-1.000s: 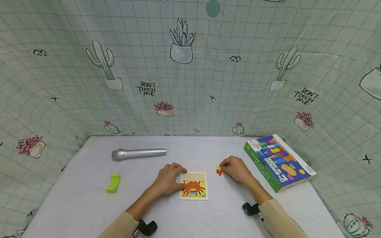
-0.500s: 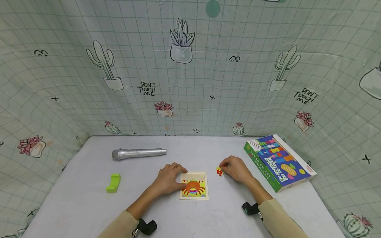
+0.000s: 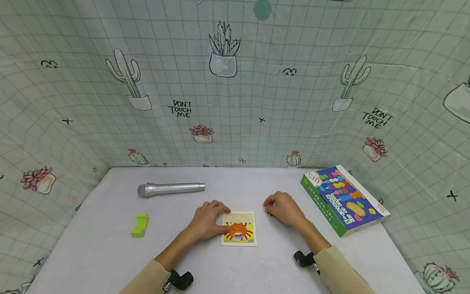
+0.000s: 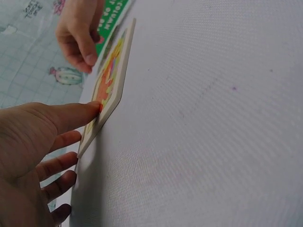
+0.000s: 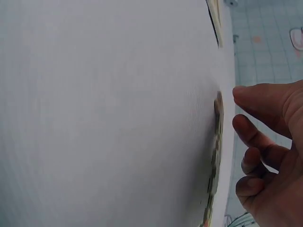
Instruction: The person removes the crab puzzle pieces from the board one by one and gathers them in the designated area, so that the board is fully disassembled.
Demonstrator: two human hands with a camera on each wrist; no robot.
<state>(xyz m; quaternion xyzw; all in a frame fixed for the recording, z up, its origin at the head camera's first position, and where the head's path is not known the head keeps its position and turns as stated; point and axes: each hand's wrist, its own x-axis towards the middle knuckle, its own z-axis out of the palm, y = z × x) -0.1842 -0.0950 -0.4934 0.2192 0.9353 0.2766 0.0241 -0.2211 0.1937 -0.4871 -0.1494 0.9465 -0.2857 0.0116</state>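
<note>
My left hand [image 3: 210, 220] rests at the left side of a wooden crab puzzle [image 3: 245, 243]. Its straight thumb presses on the picture, and the index fingertip lies by the upper left corner; the left wrist view shows the other fingers [image 4: 59, 184] spread beside the board's edge. Right of the puzzle, my right hand [image 3: 285, 209] hovers low over the table with fingers loosely bent. In the right wrist view a gap shows between thumb and index finger, and several thin puzzle pieces [image 5: 215, 165] lie edge-on below them. From the head, the hand hides most of these pieces.
A silver microphone [image 3: 172, 188] lies at the back left, with a lime green block [image 3: 140, 226] in front of it. A blue and green toy box [image 3: 343, 200] sits at the right edge of the white table [image 3: 235, 269]. A patterned cloth [image 3: 235, 94] hangs behind.
My right hand has shifted slightly left and now covers most of the yellow and red piece that showed at its fingertips. The left hand and the puzzle stay put.
</note>
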